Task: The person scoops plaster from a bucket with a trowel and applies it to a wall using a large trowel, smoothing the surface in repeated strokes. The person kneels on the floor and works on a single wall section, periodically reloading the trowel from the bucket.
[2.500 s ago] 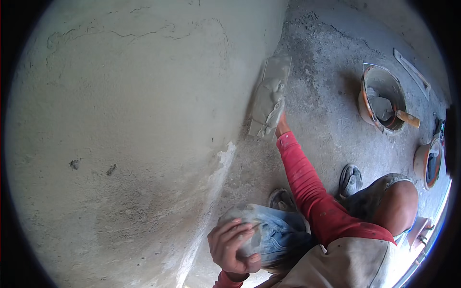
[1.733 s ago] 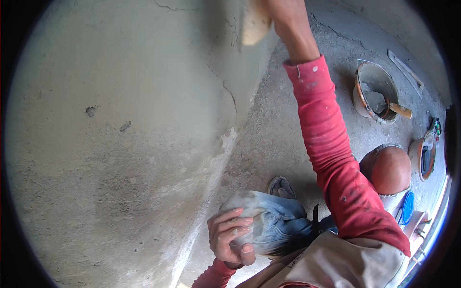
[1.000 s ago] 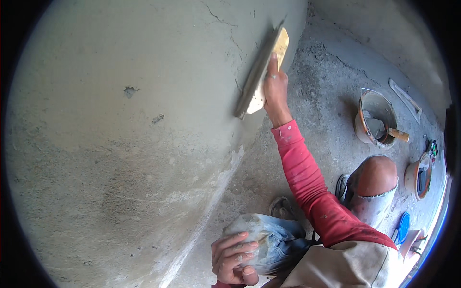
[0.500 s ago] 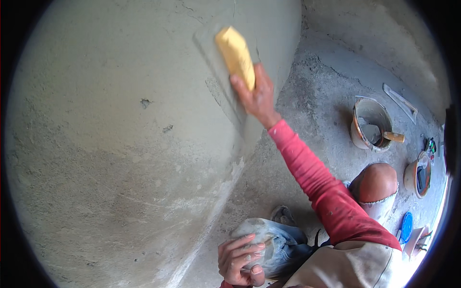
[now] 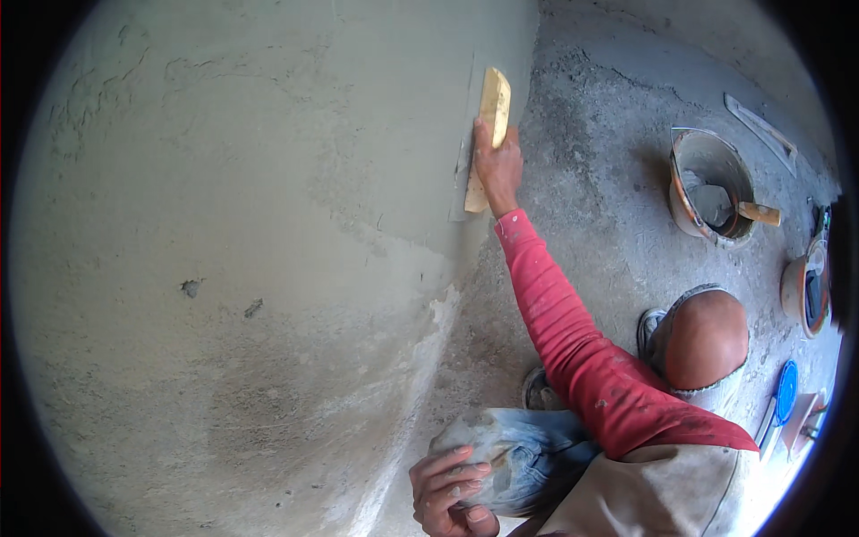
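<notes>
My right hand (image 5: 499,168) is closed around the pale wooden handle of a plastering trowel (image 5: 495,94). The trowel's thin, long blade lies along the grey plastered wall (image 5: 268,179), close to the wall's right edge. My right arm, in a red sleeve, reaches up to it from the lower right. At the bottom, my left hand (image 5: 450,490) rests on my bent, denim-covered knee (image 5: 501,452) with its fingers apart and no tool in it. Smooth, damp-looking plaster covers the upper wall, while the lower part is rougher, with small pits.
On the concrete floor to the right stands a bucket (image 5: 684,192) of grey mix with a wooden-handled tool (image 5: 759,213) in it. Beyond it lies a light frame-like tool (image 5: 761,132). A second bucket (image 5: 793,291) and a blue round lid (image 5: 786,394) are nearer the right rim.
My right hand has moved the trowel down and right along the wall, turning it closer to upright. The view has shifted a little; my left hand stays on the knee.
</notes>
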### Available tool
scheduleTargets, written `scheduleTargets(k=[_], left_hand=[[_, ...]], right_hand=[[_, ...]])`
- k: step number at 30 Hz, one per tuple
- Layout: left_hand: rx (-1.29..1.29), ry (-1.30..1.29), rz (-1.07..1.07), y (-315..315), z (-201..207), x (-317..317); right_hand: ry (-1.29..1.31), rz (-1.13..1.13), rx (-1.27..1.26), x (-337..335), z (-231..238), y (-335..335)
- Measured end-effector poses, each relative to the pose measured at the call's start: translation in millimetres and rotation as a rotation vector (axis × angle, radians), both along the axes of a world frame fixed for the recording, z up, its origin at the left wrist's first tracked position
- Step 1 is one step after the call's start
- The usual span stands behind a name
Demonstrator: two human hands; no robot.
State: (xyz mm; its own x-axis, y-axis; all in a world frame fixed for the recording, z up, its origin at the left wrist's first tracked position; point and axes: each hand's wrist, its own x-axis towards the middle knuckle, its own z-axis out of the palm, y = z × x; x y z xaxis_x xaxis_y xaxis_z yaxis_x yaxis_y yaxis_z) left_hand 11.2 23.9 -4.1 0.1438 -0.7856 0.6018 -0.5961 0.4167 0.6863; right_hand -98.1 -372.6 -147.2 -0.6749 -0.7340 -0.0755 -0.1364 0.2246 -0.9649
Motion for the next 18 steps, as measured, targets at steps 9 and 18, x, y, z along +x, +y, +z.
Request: scheduleTargets(k=[9, 18], left_hand=[[-0.001, -0.001, 0.126, 6.6, -0.8, -13.4], [0.046, 0.033, 0.054, 4.3, 1.9, -11.4]], right_hand=[[-0.68, 0.019, 0.001, 55.4, -140.7, 55.8], [-0.53, 0.303, -0.685, 7.6, 224.4, 21.7]])
